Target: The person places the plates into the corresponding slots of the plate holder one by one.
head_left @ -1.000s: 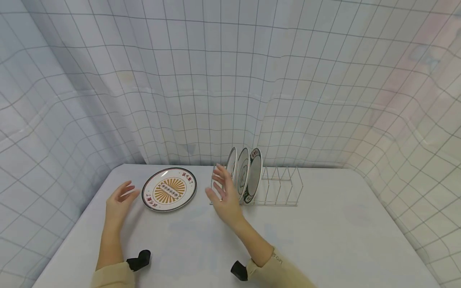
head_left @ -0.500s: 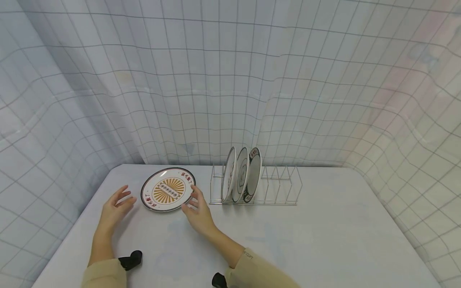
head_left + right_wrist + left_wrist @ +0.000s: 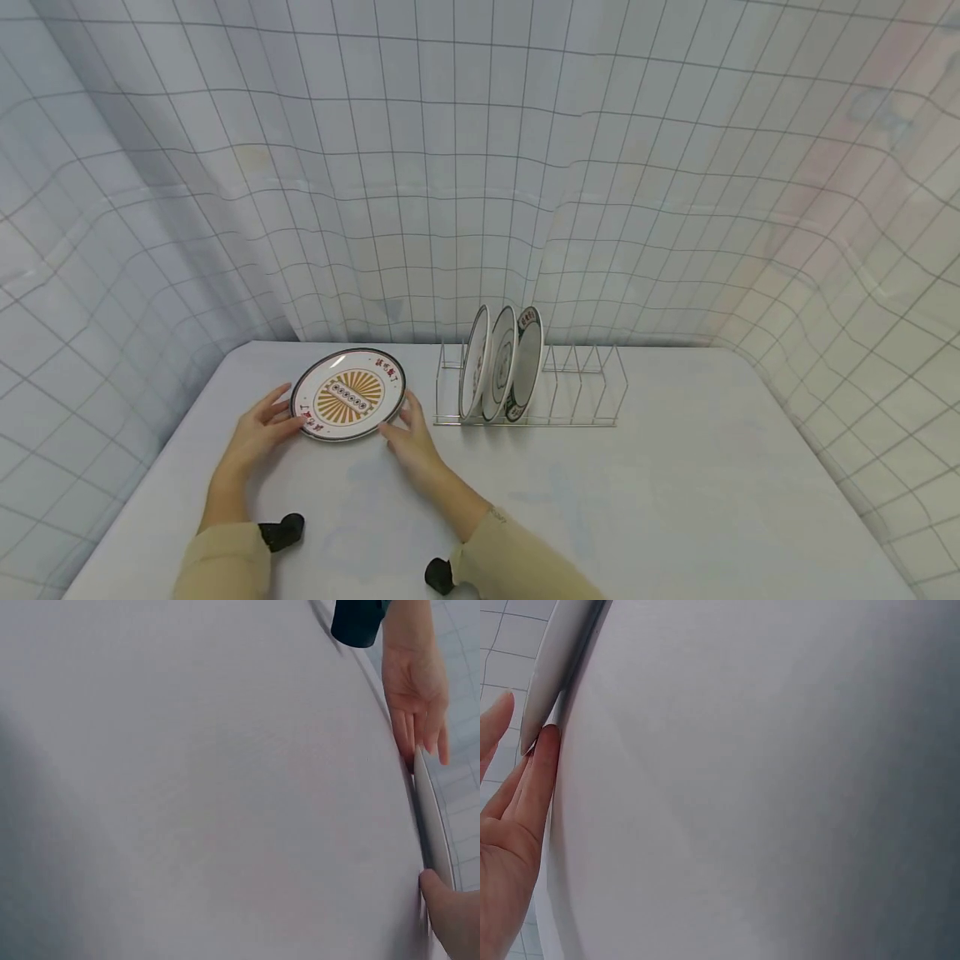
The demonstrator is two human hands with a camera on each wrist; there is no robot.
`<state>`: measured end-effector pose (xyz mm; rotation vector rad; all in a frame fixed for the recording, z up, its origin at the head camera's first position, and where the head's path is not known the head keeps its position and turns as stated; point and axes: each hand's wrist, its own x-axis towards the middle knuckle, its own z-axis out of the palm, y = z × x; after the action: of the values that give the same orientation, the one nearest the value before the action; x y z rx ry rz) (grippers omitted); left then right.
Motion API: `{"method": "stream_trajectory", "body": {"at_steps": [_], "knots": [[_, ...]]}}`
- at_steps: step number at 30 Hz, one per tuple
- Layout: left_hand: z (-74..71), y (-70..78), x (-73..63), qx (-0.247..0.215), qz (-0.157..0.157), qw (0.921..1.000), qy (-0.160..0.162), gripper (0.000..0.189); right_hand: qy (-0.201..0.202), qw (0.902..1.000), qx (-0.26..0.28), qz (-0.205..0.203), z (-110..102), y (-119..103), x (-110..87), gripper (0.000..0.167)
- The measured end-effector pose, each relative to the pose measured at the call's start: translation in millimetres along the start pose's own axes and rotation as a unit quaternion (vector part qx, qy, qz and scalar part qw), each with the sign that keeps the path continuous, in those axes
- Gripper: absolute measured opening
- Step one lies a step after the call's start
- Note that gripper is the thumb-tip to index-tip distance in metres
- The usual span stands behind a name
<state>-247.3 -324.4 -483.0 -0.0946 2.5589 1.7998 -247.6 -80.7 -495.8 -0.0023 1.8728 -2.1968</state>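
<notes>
In the head view's left, the left hand [image 3: 258, 429], just apart a moment ago, is now meeting the lower-left rim of the plate [image 3: 348, 395] lying on the bench [image 3: 675, 475]; the right hand [image 3: 411, 442], fingers loosely spread, is flanking its lower right. We are having both sides covered.

In the left wrist view's upper left, straight fingers [image 3: 543, 765] are reaching underneath, not gripping.

In the right wrist view's lower right, the thumb [image 3: 442, 900] is showing no firm hold.

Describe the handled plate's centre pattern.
The plate has golden rays around a pale band; head view is clearest.

Plate [image 3: 348, 396] and wire rack [image 3: 573, 426] on white table [image 3: 675, 492]
</notes>
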Motion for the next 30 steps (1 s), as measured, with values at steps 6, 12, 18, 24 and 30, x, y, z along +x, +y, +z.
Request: {"method": "stream_trajectory", "body": {"at_steps": [6, 12, 18, 24, 30], "knots": [[3.8, -2.3, 2.6, 0.029, -0.012, 0.9995, 0.001, 0.075, -0.047, 0.9929, 0.104, 0.030, -1.9, -0.5, 4.7, 0.070], [6.6, -4.2, 2.1, 0.064, -0.033, 0.9974, -0.008, 0.071, -0.080, 0.9893, 0.109, 0.055, -4.7, 0.0, 4.8, 0.068], [7.8, -3.8, -1.7, 0.057, -0.056, 0.9967, -0.017, 0.074, -0.094, 0.9863, 0.117, 0.069, -7.9, 1.0, 5.2, 0.067], [12.6, -2.5, -4.7, -0.057, -0.018, 0.9982, -0.001, 0.073, -0.100, 0.9844, 0.135, 0.053, -10.5, 0.9, 5.9, 0.067], [15.8, 8.0, -9.6, -0.124, 0.015, 0.9918, 0.028, 0.072, -0.105, 0.9876, 0.116, -0.014, -11.0, -8.1, 7.4, 0.060]]}}
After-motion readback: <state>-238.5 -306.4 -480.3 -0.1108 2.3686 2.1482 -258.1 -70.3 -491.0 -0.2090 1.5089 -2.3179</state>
